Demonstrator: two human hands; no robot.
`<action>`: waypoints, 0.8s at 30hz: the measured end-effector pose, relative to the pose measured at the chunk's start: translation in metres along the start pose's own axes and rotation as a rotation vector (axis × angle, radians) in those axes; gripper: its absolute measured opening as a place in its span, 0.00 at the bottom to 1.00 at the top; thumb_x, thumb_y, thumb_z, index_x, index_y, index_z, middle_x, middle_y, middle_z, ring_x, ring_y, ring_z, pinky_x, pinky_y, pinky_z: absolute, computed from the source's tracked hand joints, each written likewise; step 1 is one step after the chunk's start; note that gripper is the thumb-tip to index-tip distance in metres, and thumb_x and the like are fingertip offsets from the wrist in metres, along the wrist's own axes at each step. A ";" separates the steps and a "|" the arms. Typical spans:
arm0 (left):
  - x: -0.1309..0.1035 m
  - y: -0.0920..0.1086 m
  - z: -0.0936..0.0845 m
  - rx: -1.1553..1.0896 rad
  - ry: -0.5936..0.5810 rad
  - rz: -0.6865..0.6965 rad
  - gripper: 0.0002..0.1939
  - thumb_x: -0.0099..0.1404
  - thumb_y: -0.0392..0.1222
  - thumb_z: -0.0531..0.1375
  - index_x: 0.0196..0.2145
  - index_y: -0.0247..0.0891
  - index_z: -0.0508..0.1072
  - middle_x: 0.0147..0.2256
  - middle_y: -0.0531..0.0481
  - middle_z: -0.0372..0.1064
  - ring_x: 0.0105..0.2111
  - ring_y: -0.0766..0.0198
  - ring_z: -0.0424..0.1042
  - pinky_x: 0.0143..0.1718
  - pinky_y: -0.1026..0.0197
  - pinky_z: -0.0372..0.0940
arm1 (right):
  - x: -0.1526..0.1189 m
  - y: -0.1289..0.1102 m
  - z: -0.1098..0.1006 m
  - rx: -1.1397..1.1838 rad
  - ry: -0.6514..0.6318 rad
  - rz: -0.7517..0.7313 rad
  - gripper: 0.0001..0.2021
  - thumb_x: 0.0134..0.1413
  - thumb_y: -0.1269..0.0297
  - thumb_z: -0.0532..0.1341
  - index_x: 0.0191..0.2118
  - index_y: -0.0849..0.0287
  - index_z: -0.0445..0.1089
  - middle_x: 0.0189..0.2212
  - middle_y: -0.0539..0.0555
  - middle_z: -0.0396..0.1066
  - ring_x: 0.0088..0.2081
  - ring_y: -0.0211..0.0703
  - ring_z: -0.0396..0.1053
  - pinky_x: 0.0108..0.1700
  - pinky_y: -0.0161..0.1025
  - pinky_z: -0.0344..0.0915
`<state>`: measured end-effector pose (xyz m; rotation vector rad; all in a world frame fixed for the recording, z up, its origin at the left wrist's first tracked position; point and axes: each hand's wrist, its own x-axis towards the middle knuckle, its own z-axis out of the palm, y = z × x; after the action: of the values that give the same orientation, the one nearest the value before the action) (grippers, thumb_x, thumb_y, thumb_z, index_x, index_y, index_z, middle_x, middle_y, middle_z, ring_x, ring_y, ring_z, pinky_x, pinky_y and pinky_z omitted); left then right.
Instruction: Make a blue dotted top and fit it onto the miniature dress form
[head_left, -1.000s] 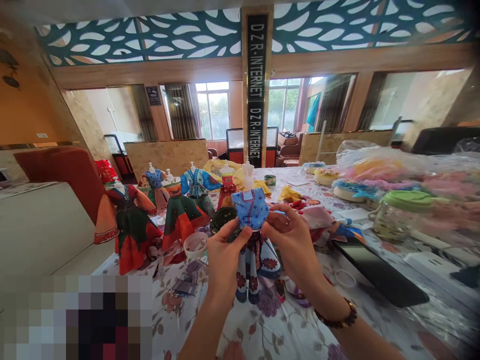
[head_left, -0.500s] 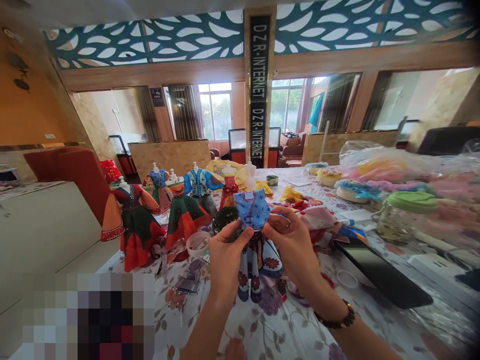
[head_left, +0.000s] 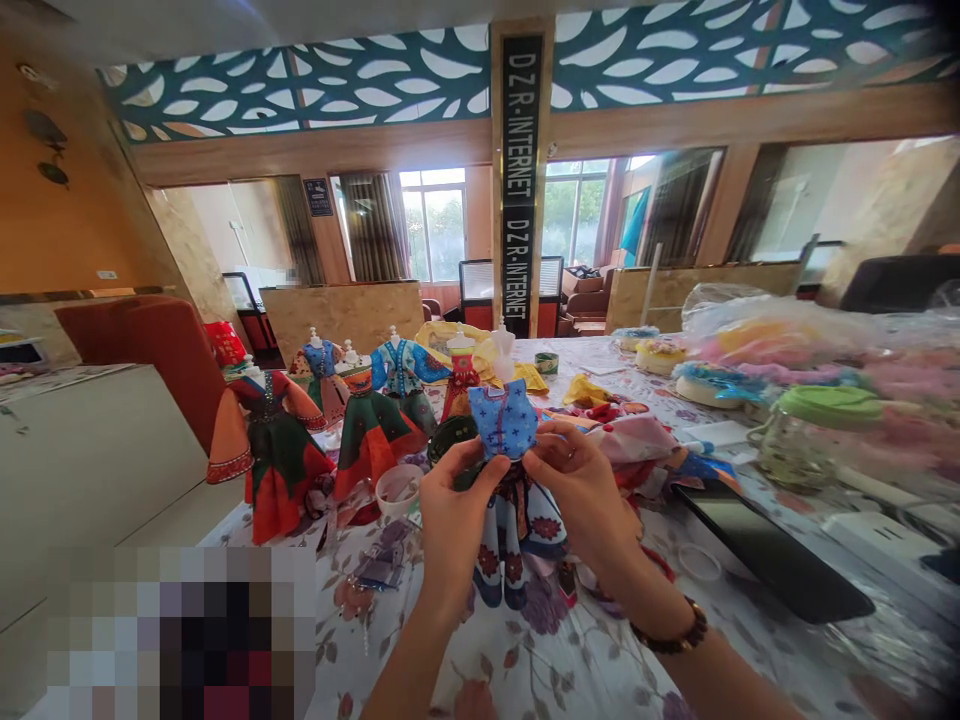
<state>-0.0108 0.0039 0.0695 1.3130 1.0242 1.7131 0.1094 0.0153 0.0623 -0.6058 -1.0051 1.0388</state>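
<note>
A small light-blue doll's top with dark cross-shaped prints and a reddish trim down its front is held up in the middle of the view. My left hand pinches its lower left edge between thumb and fingers. At the lower right edge, the thumb and fingers of my right hand are closed on the same top. Directly below hang patterned blue-and-white doll's trousers with dark red flowers; my hands partly cover their waist, and I cannot tell whether they join the top.
Dressed doll forms stand at the left, near a small white cup and a dark round tin. Fabric pieces lie behind my right hand. A black tablet and a green-lidded jar are on the right.
The blue top has straightened slightly and its shoulder parts look more spread. Both hands keep their pinch in nearly the same place.
</note>
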 end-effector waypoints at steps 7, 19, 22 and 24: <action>0.004 -0.001 -0.007 0.057 -0.089 0.013 0.18 0.53 0.38 0.65 0.43 0.41 0.74 0.41 0.49 0.76 0.45 0.60 0.71 0.47 0.60 0.63 | 0.006 -0.004 -0.003 -0.081 -0.122 0.076 0.18 0.39 0.62 0.69 0.39 0.55 0.68 0.34 0.51 0.75 0.36 0.42 0.72 0.41 0.39 0.66; 0.010 0.012 -0.007 0.102 -0.058 -0.072 0.20 0.46 0.34 0.67 0.38 0.39 0.70 0.31 0.48 0.78 0.32 0.57 0.77 0.37 0.58 0.68 | 0.012 -0.011 -0.005 -0.172 -0.246 0.043 0.23 0.37 0.66 0.69 0.42 0.54 0.63 0.25 0.46 0.76 0.29 0.41 0.73 0.35 0.37 0.66; 0.007 0.015 -0.005 0.174 -0.010 -0.068 0.18 0.46 0.34 0.67 0.37 0.39 0.72 0.30 0.48 0.78 0.32 0.57 0.77 0.35 0.59 0.68 | 0.011 -0.008 -0.003 -0.219 -0.159 0.022 0.23 0.35 0.68 0.69 0.42 0.55 0.64 0.24 0.46 0.76 0.28 0.40 0.72 0.34 0.37 0.66; 0.006 0.016 -0.004 0.222 0.026 -0.063 0.18 0.46 0.35 0.67 0.37 0.40 0.73 0.29 0.49 0.79 0.32 0.56 0.77 0.35 0.59 0.68 | 0.010 -0.006 -0.001 -0.260 -0.098 0.005 0.22 0.36 0.68 0.68 0.42 0.55 0.65 0.23 0.46 0.75 0.27 0.40 0.71 0.33 0.37 0.65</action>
<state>-0.0177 0.0021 0.0857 1.3833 1.2868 1.6085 0.1148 0.0219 0.0709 -0.7749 -1.2369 0.9565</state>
